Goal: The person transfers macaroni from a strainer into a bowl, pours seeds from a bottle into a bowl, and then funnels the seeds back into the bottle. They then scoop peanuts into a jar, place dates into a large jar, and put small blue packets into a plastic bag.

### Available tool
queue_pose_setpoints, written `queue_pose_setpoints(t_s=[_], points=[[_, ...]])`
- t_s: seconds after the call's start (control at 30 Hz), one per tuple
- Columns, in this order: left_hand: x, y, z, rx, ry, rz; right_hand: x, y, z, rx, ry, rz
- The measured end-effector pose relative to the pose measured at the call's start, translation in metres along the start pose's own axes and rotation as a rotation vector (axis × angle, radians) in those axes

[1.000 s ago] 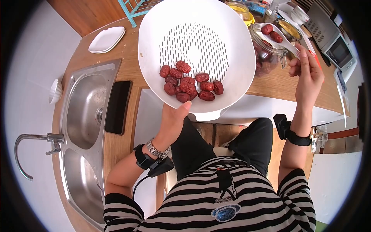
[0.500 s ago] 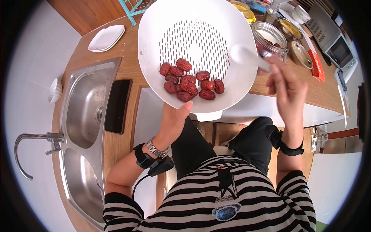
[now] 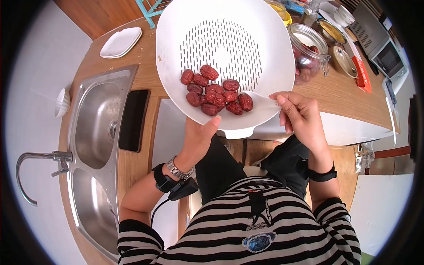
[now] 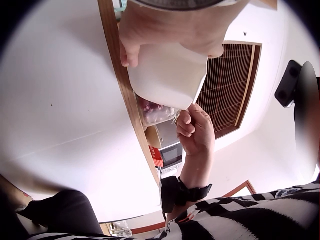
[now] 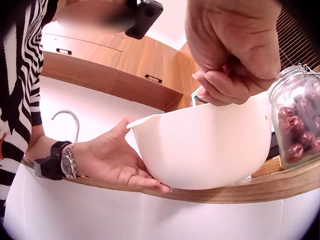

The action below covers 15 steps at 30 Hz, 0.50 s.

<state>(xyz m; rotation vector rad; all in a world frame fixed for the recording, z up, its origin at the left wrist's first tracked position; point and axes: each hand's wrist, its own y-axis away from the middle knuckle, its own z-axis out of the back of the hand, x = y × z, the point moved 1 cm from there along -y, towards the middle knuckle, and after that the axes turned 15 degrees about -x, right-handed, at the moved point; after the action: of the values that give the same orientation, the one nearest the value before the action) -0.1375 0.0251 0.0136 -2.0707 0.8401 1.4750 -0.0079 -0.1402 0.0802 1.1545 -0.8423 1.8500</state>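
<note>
A white strainer basin point(image 3: 172, 53) with a slotted bottom holds several wrinkled red dates point(image 3: 214, 89), gathered at the near side. My left hand point(image 3: 198, 141) holds its near rim, thumb over the edge and fingers spread beneath, as the right wrist view shows. A white spoon point(image 3: 263, 101) dips into the basin, its bowl beside the rightmost date. The handle end is pinched between thumb and fingers of my right hand point(image 3: 304, 118), just over the right rim. Behind that hand stands an open glass jar point(image 3: 308, 66) with dates inside; its clip lid point(image 3: 344, 62) lies tipped back.
To the left are a steel double sink point(image 3: 95, 119) with a tap point(image 3: 62, 161), a dark phone point(image 3: 134, 121) on its edge, and white plates point(image 3: 120, 43). At the back right stand a bowl of yellow food point(image 3: 332, 32), a red packet point(image 3: 361, 75) and a microwave point(image 3: 388, 59).
A second ago the spoon held two dates over the jar. It then came left without dates over the basin, and now sits down among the dates there. The left hand stays put.
</note>
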Motion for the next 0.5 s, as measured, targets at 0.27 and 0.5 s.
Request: queue_pose_setpoints(t_s=[0.27, 0.5], points=[[-0.001, 0.002, 0.000, 0.016, -0.038, -0.010, -0.007, 0.008, -0.003, 0.048, -0.130, -0.052], [-0.010, 0.005, -0.005, 0.004, -0.135, -0.070, -0.004, 0.015, -0.013, 0.092, -0.104, -0.022]])
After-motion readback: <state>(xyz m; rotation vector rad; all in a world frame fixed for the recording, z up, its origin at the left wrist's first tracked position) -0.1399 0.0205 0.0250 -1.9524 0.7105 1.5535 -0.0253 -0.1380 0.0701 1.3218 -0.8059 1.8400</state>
